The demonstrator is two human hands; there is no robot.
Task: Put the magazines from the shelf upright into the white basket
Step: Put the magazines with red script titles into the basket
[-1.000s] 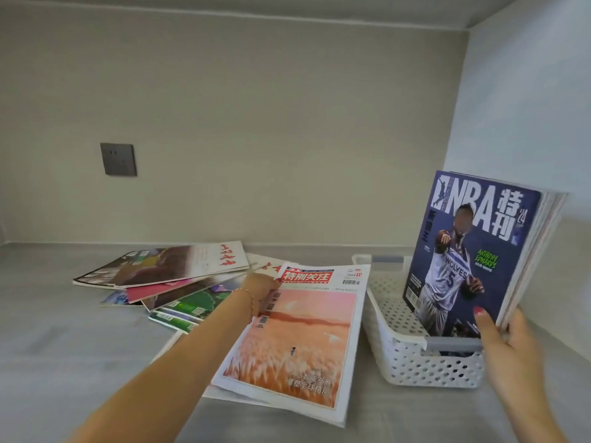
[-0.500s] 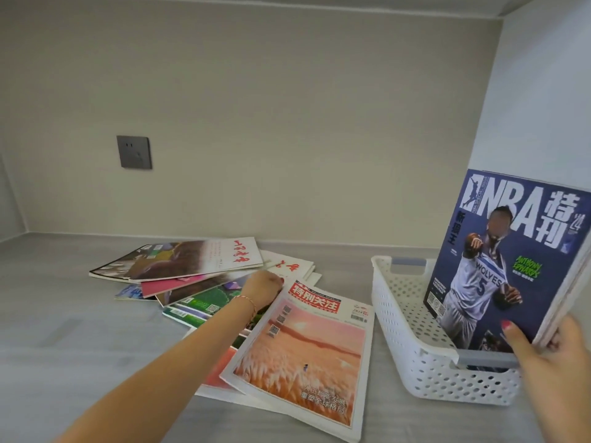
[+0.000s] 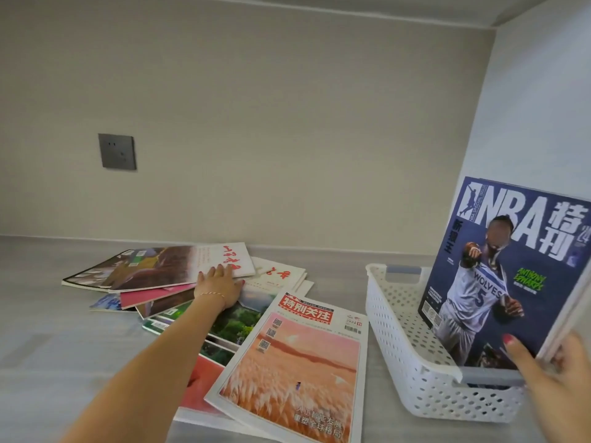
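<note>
Left hand (image 3: pixel 220 287) now farther, on top magazine (image 3: pixel 179 266)

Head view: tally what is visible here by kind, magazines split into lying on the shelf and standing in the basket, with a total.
Magazines lying on the shelf: at least 8 covers visible; the overlapping pile hides an exact count
Magazines upright in the basket: 1 NBA cover, more behind it, uncounted
White basket: 1
Wall socket: 1
Hands: 2, left and right
Total: at least 13
</note>
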